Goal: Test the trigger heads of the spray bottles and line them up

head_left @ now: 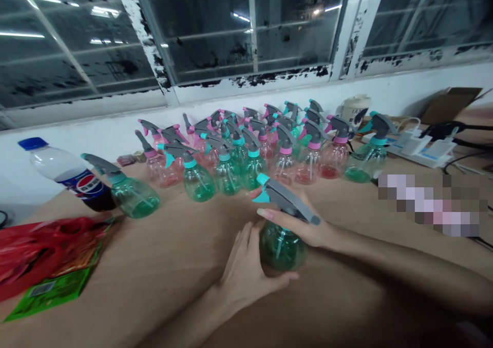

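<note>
A green see-through spray bottle (283, 248) with a grey and turquoise trigger head (283, 196) stands in front of me, between my hands. Wrapped around its neck, just under the head, is my right hand (304, 227). My left hand (248, 268) curves around the lower left of the bottle's body, thumb at the front and fingers behind. Behind it, several more spray bottles, green ones (198, 181) and pink ones (285, 168), stand crowded together on the table (162, 266). Another green spray bottle (134, 196) stands apart at the left.
At the left are a cola bottle (73, 176) with a blue cap, a red plastic bag (42, 250) and a green packet (50, 294). A power strip (427, 150) with chargers, cables and a white cup (356, 109) are at the back right. Windows rise behind the table.
</note>
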### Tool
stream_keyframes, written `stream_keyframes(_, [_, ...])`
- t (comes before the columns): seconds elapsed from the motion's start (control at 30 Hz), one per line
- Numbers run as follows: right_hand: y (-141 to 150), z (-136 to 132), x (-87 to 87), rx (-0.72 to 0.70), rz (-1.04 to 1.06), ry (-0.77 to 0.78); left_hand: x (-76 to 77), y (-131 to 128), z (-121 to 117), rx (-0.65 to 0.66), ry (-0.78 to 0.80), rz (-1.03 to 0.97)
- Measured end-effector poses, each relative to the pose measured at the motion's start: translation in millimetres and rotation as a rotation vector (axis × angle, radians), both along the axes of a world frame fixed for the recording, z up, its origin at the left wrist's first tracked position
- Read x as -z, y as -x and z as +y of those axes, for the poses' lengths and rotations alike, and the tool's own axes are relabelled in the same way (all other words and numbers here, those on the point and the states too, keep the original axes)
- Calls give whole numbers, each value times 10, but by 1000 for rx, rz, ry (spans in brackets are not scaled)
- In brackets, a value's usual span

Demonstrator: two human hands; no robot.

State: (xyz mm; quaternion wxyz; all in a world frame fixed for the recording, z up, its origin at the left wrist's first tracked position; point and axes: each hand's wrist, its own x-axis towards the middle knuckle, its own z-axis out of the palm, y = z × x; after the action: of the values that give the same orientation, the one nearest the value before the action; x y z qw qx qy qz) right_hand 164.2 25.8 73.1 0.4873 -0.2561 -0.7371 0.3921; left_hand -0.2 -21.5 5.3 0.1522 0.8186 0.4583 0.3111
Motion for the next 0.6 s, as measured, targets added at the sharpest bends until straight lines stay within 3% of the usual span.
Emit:
stream_keyframes(0.13, [247,-75,-27,93,-5,-24,-40,99,-44,-55,-31,-9])
stream_keyframes(0.23, [496,-115,-68,99,-21,-41,-84,286,-147,-173,-32,39])
stream_keyframes(0.43, [960,-112,-119,-39,-101,-149,-94,880,-341,-421,-74,105])
stream_keyframes(0.6, [1161,-12,-91,-74,-249,-119,-241,1367,-222,-466,-105,-102])
